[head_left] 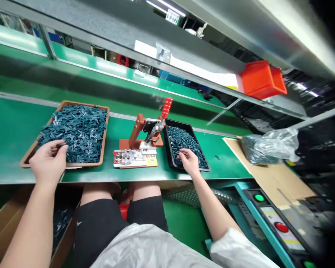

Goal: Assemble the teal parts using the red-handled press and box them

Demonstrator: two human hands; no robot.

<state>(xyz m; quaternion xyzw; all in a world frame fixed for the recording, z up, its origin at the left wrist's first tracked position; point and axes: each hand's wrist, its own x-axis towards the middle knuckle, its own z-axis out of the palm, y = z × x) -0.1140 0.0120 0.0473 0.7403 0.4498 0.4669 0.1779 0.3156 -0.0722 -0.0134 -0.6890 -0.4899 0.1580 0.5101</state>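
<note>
While the left hand (48,160) sits at the near-left corner of a brown tray (104,139), the right hand (190,162) is over the near part of a black tray (169,149). Left grip: fingers curled, thumb up close to the index finger, dark spot between; can't tell if that's a held piece or shadow. Right grip: thumb and index fingertips nearly meeting; too small to tell if anything is pinched.

Brown tray is heaped with dark teal pieces (78,130); black tray holds a lower spread of small dark pieces (184,137). Both trays on the green counter (226,145), clamp fixture (149,134) between them, its red handle (166,108) tilted up, metal block (131,158) in front. Neither hand touches the fixture. Few loose bits (217,157) lie right of the black tray.

Farther right, clear plastic bag (268,145) on a cardboard sheet (284,182). Below that, green button (259,198) and red button (281,227) on a panel. Red bin (258,80) on the upper shelf. Lower left, open cardboard box (5,223), more dark pieces inside.
</note>
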